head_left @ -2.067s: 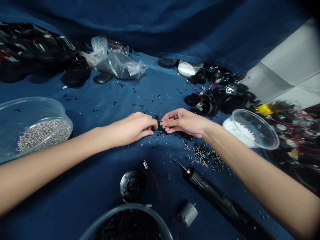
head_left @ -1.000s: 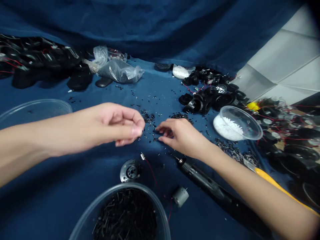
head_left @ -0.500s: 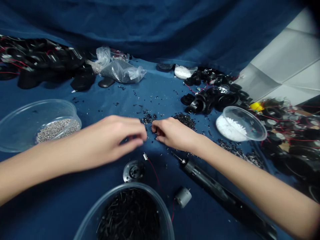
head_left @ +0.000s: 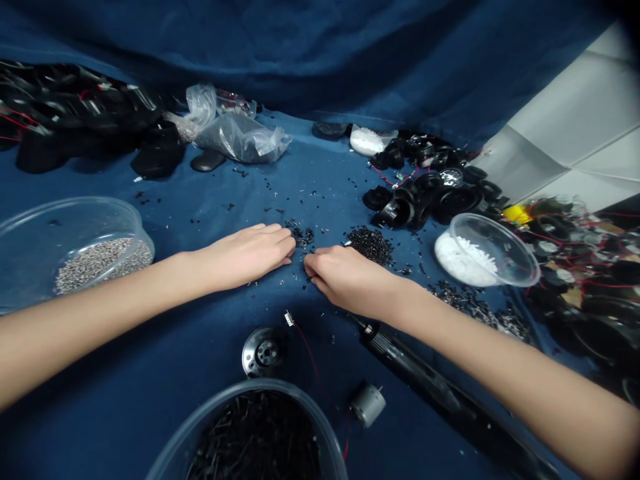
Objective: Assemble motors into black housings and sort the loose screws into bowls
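My left hand rests low over the blue cloth, fingers together and curled downward beside a small scatter of black screws. Close by on the right, my right hand is closed, its thumb and fingers pinched near the same screws. Whatever either hand holds is hidden or too small to make out. A heap of black screws lies just beyond the right hand. Under the right forearm is a black electric screwdriver, its bit pointing at the middle of the cloth.
Near me stand a tub of black screws, a round metal-faced part and a small motor. A tub of silvery pieces is left; a bowl of white pieces is right. Black housings and plastic bags lie behind.
My left hand has come down onto the cloth, its fingers now closed together where a gap showed before. The right hand has turned slightly palm-down, still beside the screws.
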Demonstrator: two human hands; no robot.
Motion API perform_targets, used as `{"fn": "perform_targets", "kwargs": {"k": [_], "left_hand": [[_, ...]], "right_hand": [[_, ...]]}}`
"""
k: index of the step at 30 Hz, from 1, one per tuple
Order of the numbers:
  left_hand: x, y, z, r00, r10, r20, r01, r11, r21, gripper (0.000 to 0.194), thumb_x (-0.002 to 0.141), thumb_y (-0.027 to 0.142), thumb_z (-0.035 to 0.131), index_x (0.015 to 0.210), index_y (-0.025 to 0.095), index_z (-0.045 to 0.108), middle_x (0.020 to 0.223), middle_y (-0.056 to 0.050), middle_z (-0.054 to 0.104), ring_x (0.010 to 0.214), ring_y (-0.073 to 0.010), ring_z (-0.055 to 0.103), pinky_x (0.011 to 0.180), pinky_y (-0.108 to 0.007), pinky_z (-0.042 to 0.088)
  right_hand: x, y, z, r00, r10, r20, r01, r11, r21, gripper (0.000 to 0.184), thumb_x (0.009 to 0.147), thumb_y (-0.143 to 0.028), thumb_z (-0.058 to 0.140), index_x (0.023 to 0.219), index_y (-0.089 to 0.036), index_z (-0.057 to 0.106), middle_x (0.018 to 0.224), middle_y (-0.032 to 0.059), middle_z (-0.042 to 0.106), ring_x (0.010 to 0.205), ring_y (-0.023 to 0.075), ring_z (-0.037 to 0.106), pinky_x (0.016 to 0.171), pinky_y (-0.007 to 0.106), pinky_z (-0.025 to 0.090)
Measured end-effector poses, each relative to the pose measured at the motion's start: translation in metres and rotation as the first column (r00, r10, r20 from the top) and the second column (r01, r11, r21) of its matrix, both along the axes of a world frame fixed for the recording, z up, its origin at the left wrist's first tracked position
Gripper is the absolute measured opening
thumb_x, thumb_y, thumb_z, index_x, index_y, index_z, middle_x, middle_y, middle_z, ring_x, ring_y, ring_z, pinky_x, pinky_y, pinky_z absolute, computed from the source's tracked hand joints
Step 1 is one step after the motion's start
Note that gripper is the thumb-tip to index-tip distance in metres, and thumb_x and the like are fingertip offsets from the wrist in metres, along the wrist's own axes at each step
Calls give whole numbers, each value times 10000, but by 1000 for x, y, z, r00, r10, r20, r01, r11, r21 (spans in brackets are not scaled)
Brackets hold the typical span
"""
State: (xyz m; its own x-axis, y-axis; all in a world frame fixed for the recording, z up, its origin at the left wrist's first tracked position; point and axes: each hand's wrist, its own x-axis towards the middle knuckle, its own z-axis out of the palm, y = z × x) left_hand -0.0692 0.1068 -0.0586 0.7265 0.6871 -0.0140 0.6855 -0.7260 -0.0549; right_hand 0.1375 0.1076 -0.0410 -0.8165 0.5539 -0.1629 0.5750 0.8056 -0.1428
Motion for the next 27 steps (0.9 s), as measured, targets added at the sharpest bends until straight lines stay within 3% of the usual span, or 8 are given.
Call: {"fn": "perform_targets", "kwargs": {"k": [4, 7, 12, 15, 17, 21, 24, 27], "left_hand": [[-5, -4, -6, 997, -19, -74, 29, 989, 146, 215, 990, 297, 446, 890, 138, 551, 854, -51, 559, 788, -213, 517, 711, -328, 368], [-6, -8, -10, 990, -42, -132, 74, 965, 250, 221, 1000, 280, 410, 900, 138, 547, 829, -53, 551, 774, -223, 508, 685, -336, 350], [-6, -9, -13, 983, -60, -174, 111, 947, 300, 262, 1013, 273, 358, 894, 138, 548, 812, -64, 555, 757, -229, 493, 669, -345, 328], [-8, -8, -10, 983, -59, -176, 112, 944, 309, 264, 1012, 268, 362, 890, 136, 555, 812, -71, 564, 756, -229, 492, 670, -343, 321], [-9, -9, -7, 982, -61, -181, 116, 943, 313, 257, 1010, 256, 366, 896, 134, 562, 813, -76, 570, 764, -232, 494, 672, -342, 317], [-7, -10, -8, 989, -24, -148, 58, 971, 231, 256, 1008, 222, 358, 913, 123, 574, 838, -94, 588, 798, -244, 504, 684, -351, 322], [-7, -7, -12, 995, 14, -95, 1, 988, 156, 249, 1009, 227, 360, 910, 130, 567, 868, -94, 597, 806, -235, 515, 705, -348, 347], [-10, -4, 0, 996, 85, -25, -82, 991, 103, 235, 1012, 278, 373, 892, 157, 534, 826, -54, 592, 743, -191, 536, 683, -307, 381]], "right_hand": [[-3, -7, -8, 999, -33, -11, 33, 999, 27, 200, 850, -39, 448, 966, -80, 605, 902, 130, 643, 659, 165, 534, 596, 306, 305], [-1, -6, -6, 995, -88, -51, 86, 995, -41, 102, 804, -72, 511, 835, -122, 595, 815, 75, 634, 643, 135, 501, 596, 282, 319], [20, -8, 40, 936, -221, -275, 176, 968, -180, 132, 758, -82, 547, 666, -173, 521, 575, -50, 502, 540, 78, 401, 540, 229, 311], [26, -38, 73, 892, -256, -372, 161, 950, -268, 119, 765, -99, 570, 688, -190, 573, 613, -53, 554, 542, 75, 459, 497, 208, 324], [19, -70, 82, 900, -254, -355, 135, 936, -326, 119, 758, -101, 595, 711, -209, 610, 668, -45, 605, 550, 84, 508, 488, 200, 354], [-1, -116, 68, 979, 33, -202, -97, 943, -317, 66, 774, -161, 616, 719, -195, 625, 646, 13, 622, 475, 128, 506, 407, 244, 337], [0, -97, 51, 936, 128, -329, -192, 966, -170, 76, 806, -154, 612, 868, -153, 656, 764, 47, 664, 597, 159, 590, 492, 262, 414], [12, -43, 35, 884, -143, -445, 145, 989, -30, 128, 880, -102, 561, 909, -144, 679, 862, 52, 680, 769, 156, 625, 712, 268, 458]]}}
